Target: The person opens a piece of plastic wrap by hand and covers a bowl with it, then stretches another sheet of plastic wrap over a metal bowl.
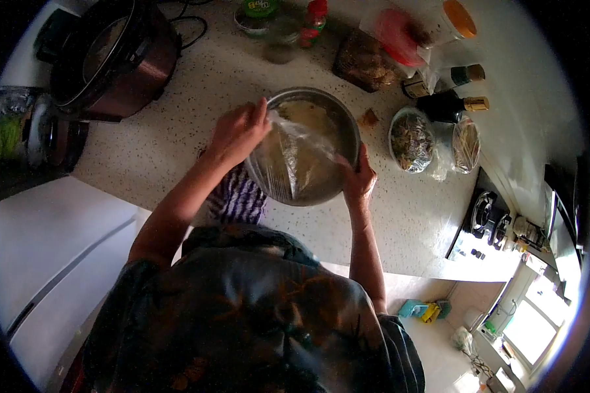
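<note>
A round metal bowl (312, 198) with pale contents sits on the speckled counter. Clear plastic film (292, 164) lies over part of it, its edge stretched in a loose fold across the bowl. At the bowl's left rim, my left hand (241, 131) pinches the film's edge. My right hand (360, 178) is closed at the right rim, with the other end of the film between its fingers. A purple and white striped cloth (239, 196) lies below my left forearm, next to the bowl.
A dark red cooker (128, 75) stands at the upper left. Jars and a red-capped bottle (313, 25) are at the back. Rightward are a meat container (367, 62), a film-covered bowl (411, 139), dark bottles (442, 106) and a stove (482, 219).
</note>
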{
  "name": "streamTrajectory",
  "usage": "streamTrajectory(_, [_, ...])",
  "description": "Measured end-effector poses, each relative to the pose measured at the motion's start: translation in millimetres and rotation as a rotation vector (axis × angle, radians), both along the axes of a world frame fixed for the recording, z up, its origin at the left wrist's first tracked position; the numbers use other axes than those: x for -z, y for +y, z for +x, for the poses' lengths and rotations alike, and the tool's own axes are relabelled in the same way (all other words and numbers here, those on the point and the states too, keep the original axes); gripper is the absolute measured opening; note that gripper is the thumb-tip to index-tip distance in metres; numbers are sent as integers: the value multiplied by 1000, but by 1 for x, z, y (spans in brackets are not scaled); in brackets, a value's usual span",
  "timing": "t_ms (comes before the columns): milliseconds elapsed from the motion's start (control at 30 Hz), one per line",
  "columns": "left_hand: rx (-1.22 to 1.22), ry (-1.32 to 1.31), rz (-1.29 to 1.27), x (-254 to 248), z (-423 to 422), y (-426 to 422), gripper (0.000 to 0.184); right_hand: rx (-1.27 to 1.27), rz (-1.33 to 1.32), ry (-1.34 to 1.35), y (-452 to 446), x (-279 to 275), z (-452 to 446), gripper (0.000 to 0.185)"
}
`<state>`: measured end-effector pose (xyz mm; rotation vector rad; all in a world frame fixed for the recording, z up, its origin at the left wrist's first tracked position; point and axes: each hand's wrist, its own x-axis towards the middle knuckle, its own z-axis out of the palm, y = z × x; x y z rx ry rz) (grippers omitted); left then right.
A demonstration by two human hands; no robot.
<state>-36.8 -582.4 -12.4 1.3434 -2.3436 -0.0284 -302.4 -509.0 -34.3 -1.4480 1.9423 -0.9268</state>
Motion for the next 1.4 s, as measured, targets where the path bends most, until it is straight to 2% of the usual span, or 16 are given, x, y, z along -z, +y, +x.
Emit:
streamTrajectory(100, [-94, 45, 28, 2, -5, -8, 23, 18, 12, 28, 1, -4, 2, 59])
streamTrajectory(167, [-276, 533, 519, 0, -5, -15, 14, 27, 19, 35, 0, -5, 4, 60])
streamTrajectory(333, [-225, 791, 492, 16, -3, -15, 16, 49, 27, 28, 0, -9, 6, 60])
streamTrajectory(400, [-200, 957, 568, 21, 0, -11, 18, 51, 21, 21, 0, -13, 9, 59])
streamTrajectory(533, [-200, 1034, 596, 22, 11, -2, 25, 9, -43, -20, -1, -21, 10, 54])
streamTrajectory(633, [-199, 988, 742, 14, 18, -4, 30, -18, -70, 45, -3, -14, 6, 50])
streamTrajectory(767, [-212, 997, 770, 16, 19, -14, 23, -42, -120, -8, -8, -15, 4, 49])
streamTrajectory(833, [-209, 1007, 780, 18, 19, -15, 22, -67, -131, 254, -9, -17, -2, 42])
streamTrajectory(933, [-216, 1014, 741, 19, 16, -15, 20, -79, -80, 201, -15, -20, -9, 39])
streamTrajectory(1067, [-245, 1034, 857, 17, 18, -17, 14, -167, -97, 244, -24, -22, -17, 42])
streamTrajectory(1133, [-253, 1141, 910, 10, 14, -18, 9, -101, 86, -386, -26, -15, -20, 43])
streamTrajectory(1167, [-253, 1157, 942, 14, 16, -22, 7, -96, 85, -383, -29, -9, -24, 43])
streamTrajectory(1233, [-238, 1224, 968, 20, 17, -24, 6, -152, 285, -447, -34, 2, -32, 37])
streamTrajectory(1300, [-262, 1266, 1059, 13, 16, -25, 6, -132, 311, -504, -38, -13, -29, 37])
streamTrajectory(1367, [-263, 1301, 1025, 20, 15, -25, 7, -115, 343, -567, -39, -15, -30, 38])
streamTrajectory(1400, [-264, 1333, 989, 23, 15, -24, 7, -110, 370, -630, -39, -10, -35, 49])
